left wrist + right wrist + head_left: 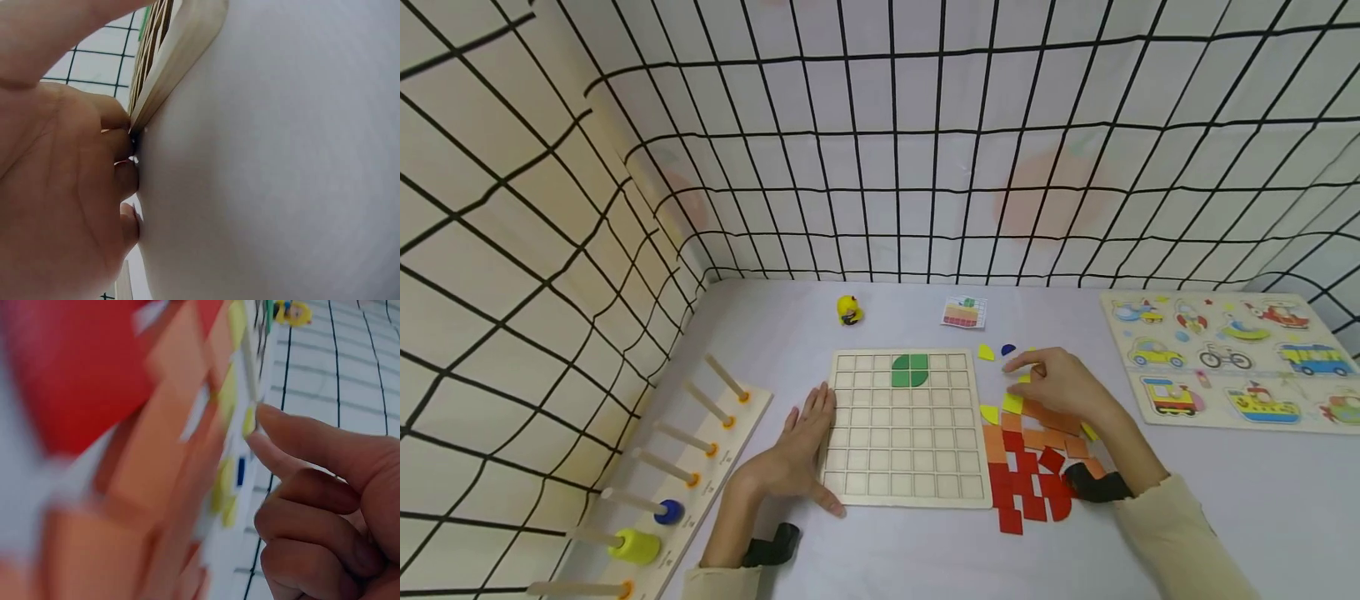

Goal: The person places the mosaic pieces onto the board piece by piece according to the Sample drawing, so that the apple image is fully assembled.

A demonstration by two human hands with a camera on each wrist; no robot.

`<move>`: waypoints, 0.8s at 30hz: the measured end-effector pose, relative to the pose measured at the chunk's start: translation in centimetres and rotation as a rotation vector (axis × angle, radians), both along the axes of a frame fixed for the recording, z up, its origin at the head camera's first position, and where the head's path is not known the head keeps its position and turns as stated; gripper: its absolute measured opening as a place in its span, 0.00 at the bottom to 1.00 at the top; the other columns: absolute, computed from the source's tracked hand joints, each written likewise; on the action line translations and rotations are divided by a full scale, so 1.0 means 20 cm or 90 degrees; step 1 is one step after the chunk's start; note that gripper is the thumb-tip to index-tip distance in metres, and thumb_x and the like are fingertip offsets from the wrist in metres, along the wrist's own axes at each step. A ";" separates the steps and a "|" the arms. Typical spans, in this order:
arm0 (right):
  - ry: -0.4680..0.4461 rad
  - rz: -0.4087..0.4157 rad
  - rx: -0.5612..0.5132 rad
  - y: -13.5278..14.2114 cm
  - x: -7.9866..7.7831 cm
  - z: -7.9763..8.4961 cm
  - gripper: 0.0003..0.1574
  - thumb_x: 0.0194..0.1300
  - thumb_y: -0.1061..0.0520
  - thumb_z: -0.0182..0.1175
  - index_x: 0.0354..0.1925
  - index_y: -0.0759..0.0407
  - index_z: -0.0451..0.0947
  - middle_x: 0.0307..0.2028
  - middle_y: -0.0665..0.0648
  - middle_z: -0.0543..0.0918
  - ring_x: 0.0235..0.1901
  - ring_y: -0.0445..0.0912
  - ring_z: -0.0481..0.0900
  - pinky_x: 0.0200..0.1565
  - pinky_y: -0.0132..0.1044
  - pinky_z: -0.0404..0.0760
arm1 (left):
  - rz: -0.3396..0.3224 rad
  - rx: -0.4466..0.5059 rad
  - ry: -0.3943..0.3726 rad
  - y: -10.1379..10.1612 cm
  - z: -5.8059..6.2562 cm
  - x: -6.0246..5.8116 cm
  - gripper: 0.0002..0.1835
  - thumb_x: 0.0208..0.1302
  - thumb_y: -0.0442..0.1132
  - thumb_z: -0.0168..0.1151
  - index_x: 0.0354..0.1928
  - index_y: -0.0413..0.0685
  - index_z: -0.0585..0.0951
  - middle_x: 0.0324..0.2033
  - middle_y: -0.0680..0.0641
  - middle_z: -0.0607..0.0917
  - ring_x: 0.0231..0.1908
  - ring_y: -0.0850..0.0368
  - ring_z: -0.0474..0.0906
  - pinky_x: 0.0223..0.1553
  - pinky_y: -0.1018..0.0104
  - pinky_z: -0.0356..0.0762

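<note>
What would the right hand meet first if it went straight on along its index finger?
Probably the grid board, at its right edge: in the head view the right hand points its index finger that way. A yellow piece lies close to that line, and the hand's height is unclear.
</note>
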State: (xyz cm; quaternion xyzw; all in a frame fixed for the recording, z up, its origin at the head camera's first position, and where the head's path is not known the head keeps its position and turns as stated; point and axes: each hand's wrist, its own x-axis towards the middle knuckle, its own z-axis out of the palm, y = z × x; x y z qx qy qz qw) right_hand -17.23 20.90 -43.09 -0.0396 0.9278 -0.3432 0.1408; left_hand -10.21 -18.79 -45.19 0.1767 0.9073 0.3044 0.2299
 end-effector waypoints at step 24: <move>-0.034 -0.185 -0.019 -0.06 -0.22 -0.08 0.22 0.63 0.52 0.72 0.52 0.61 0.85 0.30 0.57 0.73 0.32 0.51 0.71 0.32 0.37 0.66 | -0.003 -0.002 0.001 0.00 0.00 0.01 0.86 0.34 0.52 0.90 0.82 0.38 0.33 0.81 0.39 0.26 0.82 0.41 0.20 0.80 0.35 0.24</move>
